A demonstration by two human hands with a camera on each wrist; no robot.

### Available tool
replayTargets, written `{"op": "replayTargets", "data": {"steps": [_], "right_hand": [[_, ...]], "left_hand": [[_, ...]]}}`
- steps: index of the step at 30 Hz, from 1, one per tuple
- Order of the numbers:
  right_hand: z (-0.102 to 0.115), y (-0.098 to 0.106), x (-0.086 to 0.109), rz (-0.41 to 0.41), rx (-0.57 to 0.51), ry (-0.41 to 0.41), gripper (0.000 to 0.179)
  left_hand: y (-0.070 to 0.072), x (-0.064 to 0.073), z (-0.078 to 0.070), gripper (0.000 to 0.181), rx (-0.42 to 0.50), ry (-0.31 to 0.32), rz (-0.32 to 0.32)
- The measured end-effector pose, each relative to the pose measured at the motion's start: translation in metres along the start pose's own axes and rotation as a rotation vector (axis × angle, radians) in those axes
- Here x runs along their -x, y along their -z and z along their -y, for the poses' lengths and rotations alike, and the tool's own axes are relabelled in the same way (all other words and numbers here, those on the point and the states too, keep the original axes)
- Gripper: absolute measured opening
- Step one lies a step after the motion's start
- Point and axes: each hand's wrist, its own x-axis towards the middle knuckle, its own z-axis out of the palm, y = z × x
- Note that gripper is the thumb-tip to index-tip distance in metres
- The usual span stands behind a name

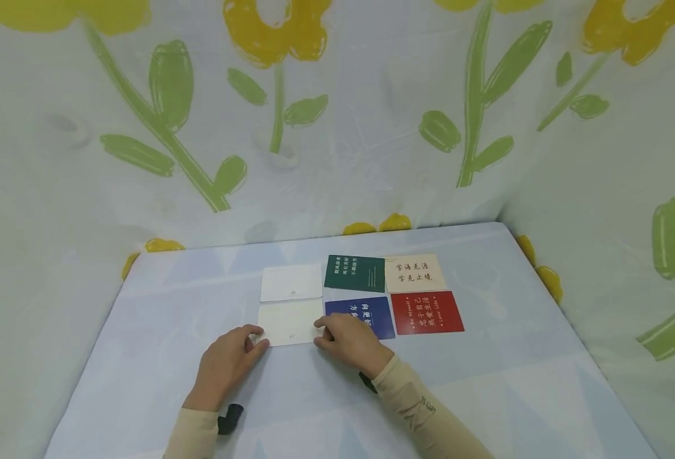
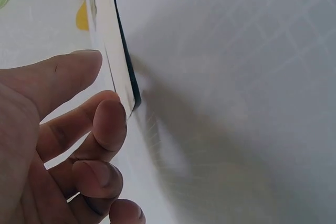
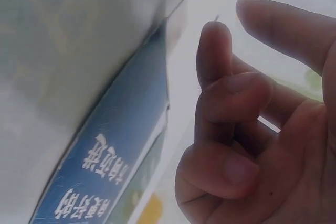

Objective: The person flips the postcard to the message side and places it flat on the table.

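Six cards lie in two rows. At the near left is a white card (image 1: 291,322); my left hand (image 1: 225,363) is at its left edge, thumb and index finger apart. In the left wrist view, the fingertips meet the corner of this card (image 2: 122,72), which shows a dark lower edge. My right hand (image 1: 351,341) is at its right edge, fingers bent and thumb apart from the index finger. That hand partly covers a blue card (image 1: 383,319) with white characters, seen also in the right wrist view (image 3: 123,119).
Behind the near card lies another white card (image 1: 291,282). Beside it are a green card (image 1: 354,274) and a cream card (image 1: 416,273); a red card (image 1: 428,312) lies at the near right. Flower-printed cloth (image 1: 348,127) surrounds the pale tabletop (image 1: 515,357).
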Motion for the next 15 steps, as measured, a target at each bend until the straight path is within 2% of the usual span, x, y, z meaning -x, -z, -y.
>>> {"op": "replayTargets", "data": {"steps": [9, 15], "right_hand": [[0.007, 0.007, 0.002, -0.014, -0.053, 0.028, 0.032], [0.007, 0.024, 0.004, -0.048, -0.075, 0.032, 0.034]], "left_hand": [[0.009, -0.004, 0.0, 0.031, -0.009, 0.021, -0.013], [0.014, -0.011, -0.002, 0.031, -0.023, -0.045, -0.078]]}}
